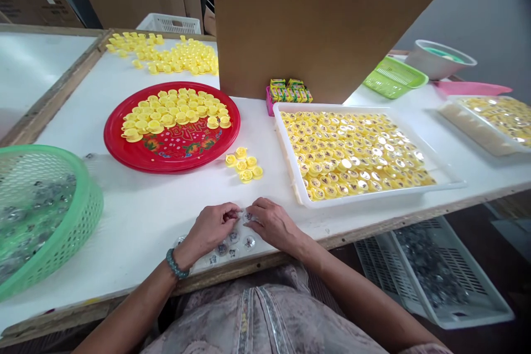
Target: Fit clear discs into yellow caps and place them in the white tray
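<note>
Near the table's front edge my left hand (pixel 213 228) is closed in a pinch, and what its fingertips hold is too small to make out. Facing it, my right hand (pixel 271 222) has thumb and fingers closed around a clear round cap (pixel 248 216) with a small dark print. Between and below the hands lie several more clear domed caps (pixel 249 242) with printed pictures, partly covered by my left hand. Just beyond my hands sits a small group of yellow toy cups on saucers (pixel 246 164).
A red tray (pixel 166 164) of yellow cups stands at left. Capped yellow pieces fill a white tray (pixel 305 197) at right. A green basket (pixel 92 199) holds clear caps. Loose yellow cups (pixel 186 57), small green-yellow boxes (pixel 290 91) and a cardboard panel (pixel 286 22) stand farther back.
</note>
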The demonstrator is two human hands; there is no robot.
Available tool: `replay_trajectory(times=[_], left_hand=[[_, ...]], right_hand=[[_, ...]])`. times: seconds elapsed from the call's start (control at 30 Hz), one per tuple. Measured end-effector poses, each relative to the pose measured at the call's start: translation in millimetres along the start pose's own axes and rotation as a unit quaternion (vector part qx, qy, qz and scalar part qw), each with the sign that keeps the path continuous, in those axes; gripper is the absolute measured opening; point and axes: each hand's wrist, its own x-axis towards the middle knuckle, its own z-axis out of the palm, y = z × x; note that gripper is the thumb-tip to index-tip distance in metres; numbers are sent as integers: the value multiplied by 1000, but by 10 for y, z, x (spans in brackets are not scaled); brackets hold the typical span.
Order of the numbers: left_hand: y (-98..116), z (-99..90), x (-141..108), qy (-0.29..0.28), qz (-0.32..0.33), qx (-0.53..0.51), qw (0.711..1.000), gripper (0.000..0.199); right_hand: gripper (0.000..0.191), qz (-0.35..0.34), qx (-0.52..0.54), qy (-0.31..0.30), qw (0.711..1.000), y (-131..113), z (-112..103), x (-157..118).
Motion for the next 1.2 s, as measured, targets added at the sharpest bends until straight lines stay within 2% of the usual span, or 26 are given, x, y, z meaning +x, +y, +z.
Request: replay_trajectory(times=[0.1, 0.2, 0.3, 0.43, 0.53, 0.63, 0.73, 0.83, 0.93, 1.1, 1.2], left_hand=[[-4, 24, 33, 28, -14, -57, 998, 23], [17, 43, 72, 47, -35, -144, 988, 25], [53, 41, 102, 66, -38, -184, 980, 23], [78, 19, 107, 37, -60, -239, 968, 23], [82, 21, 104, 13, -85, -322, 943, 27], [98, 39, 116, 31, -83, -370, 925, 30], [124, 46, 137, 59, -57, -362, 929, 32], [149, 45, 149, 46, -30, -341, 939, 32], [162, 63, 144, 42, -42, -350, 935, 31], [152, 96, 130, 25, -67, -364, 929, 21], [170, 88, 134, 42, -75, -364, 927, 16]], right_hand=[[15, 13, 27, 27, 999, -18, 54, 46], [20, 20, 61, 78, 995, -31, 76, 57], [22, 13, 78, 116, 990, -37, 74, 47], [23, 29, 108, 129, 985, -38, 62, 30], [22, 42, 147, 139, 978, -54, 52, 28], [22, 54, 194, 161, 966, -80, 38, 41], [20, 80, 246, 179, 949, -86, 25, 59], [16, 119, 310, 167, 928, -56, 18, 72], [17, 159, 371, 159, 901, -10, 1, 81], [10, 136, 372, 123, 910, 16, -91, 95], [15, 163, 422, 98, 886, -4, -109, 106]])
